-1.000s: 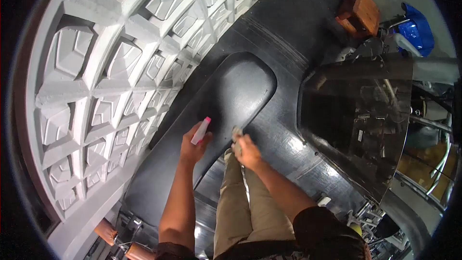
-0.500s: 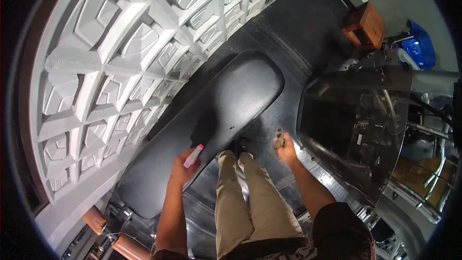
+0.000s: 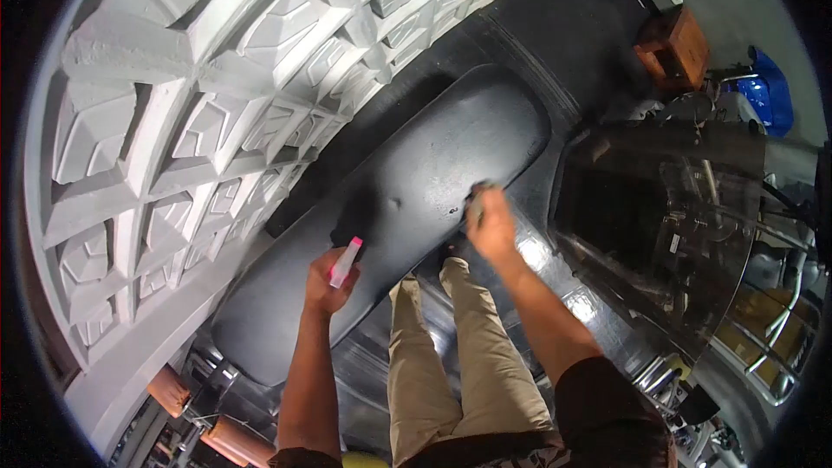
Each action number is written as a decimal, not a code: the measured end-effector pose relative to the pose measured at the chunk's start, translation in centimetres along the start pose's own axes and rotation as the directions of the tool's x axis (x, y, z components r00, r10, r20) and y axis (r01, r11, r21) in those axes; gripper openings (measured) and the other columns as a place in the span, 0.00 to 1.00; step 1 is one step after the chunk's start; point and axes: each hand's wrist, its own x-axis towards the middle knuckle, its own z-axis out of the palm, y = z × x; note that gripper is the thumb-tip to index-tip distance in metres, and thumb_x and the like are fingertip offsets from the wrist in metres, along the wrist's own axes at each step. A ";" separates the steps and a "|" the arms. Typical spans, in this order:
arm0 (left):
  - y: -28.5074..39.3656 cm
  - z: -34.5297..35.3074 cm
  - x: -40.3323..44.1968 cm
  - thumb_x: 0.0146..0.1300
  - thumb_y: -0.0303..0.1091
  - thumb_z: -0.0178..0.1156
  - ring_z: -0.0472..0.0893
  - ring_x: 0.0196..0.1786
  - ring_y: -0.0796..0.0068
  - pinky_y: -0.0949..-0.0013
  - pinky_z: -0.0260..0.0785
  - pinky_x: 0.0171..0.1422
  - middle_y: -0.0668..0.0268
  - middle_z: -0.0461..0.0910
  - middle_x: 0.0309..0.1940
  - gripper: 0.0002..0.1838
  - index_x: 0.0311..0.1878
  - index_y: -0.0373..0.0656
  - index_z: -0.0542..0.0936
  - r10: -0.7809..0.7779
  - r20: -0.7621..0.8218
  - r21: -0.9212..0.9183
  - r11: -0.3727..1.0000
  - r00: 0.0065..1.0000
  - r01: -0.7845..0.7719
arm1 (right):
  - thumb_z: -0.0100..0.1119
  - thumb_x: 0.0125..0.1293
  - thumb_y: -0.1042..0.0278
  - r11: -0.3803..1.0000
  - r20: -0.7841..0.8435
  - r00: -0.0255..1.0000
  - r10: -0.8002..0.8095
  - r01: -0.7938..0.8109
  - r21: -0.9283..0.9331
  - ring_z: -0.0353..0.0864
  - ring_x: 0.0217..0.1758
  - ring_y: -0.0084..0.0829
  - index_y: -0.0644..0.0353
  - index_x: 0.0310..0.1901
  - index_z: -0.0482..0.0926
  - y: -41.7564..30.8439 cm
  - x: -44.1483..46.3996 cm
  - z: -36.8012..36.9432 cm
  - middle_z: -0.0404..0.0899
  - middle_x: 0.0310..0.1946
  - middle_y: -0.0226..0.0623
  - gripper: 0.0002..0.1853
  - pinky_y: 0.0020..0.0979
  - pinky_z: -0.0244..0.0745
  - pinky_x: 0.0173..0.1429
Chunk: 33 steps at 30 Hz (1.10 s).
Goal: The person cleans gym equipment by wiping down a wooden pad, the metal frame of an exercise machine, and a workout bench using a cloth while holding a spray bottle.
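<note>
Over the long black padded seat (image 3: 451, 143), my left hand (image 3: 328, 281) is closed around a small white stick with pink ends (image 3: 346, 262); its exact kind I cannot make out. My right hand (image 3: 493, 224) is closed too, near the seat's front edge, with a small dark greenish thing (image 3: 478, 195) in its fingers, smeared by motion. A small dark mark or tear (image 3: 453, 210) shows in the seat's surface just left of that hand. My trousered legs stand in front of the seat.
A white wall of raised geometric blocks (image 3: 199, 121) rises behind the seat on the left. At right stand a dark transparent panel (image 3: 659, 234), a wooden box (image 3: 674, 48) and a blue chair (image 3: 767, 95). Orange-brown rollers (image 3: 234, 439) lie at lower left.
My right hand has moved up and left, from over the floor to the seat's edge. The left hand, still around the pink and white stick, has risen slightly. The view has shifted and my stance has changed.
</note>
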 end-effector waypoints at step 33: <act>-0.1 0.3 0.3 0.54 0.32 0.74 0.80 0.31 0.52 0.57 0.72 0.35 0.57 0.80 0.28 0.13 0.42 0.41 0.83 0.018 -0.084 -0.091 0.996 0.996 -0.026 | 0.60 0.66 0.61 0.853 0.629 0.698 -0.341 0.511 -0.105 0.77 0.51 0.46 0.48 0.52 0.79 -3.2 -2.9 -0.2 0.75 0.47 0.42 0.14 0.49 0.73 0.54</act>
